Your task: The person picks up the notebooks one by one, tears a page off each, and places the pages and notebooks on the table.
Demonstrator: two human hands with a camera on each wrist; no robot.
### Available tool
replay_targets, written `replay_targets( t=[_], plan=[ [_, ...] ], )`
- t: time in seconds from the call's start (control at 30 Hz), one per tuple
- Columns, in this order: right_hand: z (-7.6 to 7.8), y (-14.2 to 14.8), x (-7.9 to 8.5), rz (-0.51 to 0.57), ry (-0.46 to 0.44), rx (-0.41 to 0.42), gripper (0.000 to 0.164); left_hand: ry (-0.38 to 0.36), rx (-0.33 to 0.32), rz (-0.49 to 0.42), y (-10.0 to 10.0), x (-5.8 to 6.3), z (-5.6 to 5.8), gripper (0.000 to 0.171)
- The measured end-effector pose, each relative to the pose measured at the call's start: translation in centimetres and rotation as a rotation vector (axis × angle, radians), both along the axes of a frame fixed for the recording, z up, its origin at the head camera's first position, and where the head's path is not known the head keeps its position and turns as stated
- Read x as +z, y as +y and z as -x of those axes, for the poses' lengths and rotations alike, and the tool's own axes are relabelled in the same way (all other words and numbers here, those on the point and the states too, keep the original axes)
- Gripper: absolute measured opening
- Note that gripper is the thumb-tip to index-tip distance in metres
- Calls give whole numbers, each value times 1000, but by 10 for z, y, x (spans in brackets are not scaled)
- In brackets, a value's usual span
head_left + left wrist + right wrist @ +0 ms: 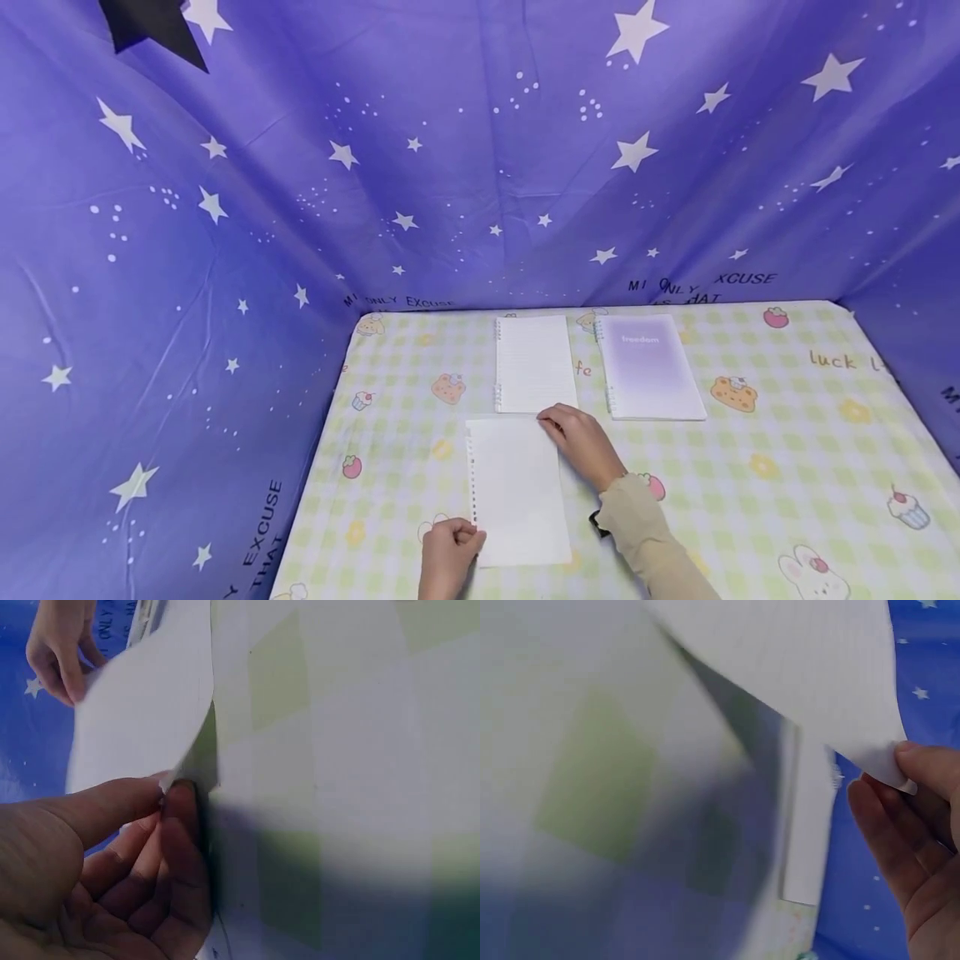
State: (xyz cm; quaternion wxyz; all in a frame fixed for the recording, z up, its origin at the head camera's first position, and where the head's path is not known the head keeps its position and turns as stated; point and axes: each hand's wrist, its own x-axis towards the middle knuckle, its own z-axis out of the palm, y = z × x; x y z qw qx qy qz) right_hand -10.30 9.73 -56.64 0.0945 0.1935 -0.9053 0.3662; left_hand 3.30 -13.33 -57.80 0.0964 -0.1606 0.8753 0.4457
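Observation:
A white loose-leaf sheet [519, 492], punched with holes down its left side, is held between both hands. My left hand [450, 552] pinches its lower left corner between thumb and fingers. The upper right corner is in the pinch of my right hand [581, 443]. In the left wrist view the sheet [142, 712] curves up off the cloth near the left thumb. From the right wrist the sheet's corner [900, 776] looks lifted, bent under the thumb. Just beyond the sheet lies a ring-bound stack of lined paper [534, 362].
To the right of the lined stack is a purple notebook cover [651, 367] marked "freedom", with rings on its left edge. A green-and-white checked cloth [810, 450] covers the table. Blue-purple curtains [450, 183] with white stars hang behind and at the sides.

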Motion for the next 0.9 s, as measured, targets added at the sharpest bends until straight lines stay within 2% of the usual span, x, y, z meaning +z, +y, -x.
replay_targets(
  t=[0.23,0.43,0.63,0.9],
  plan=[
    [5,0,-21,-49,-47,-11,7,-30,21,52,4,4,0,14],
    [9,1,-31,-62,-73,-9,7,-39,45,89,6,7,0,15],
    [9,-2,-31,-105,-43,19,6,-37,40,137,4,6,-2,15],
    [11,-2,-27,-164,-45,-15,6,-27,-9,112,-3,7,0,17]
  ],
)
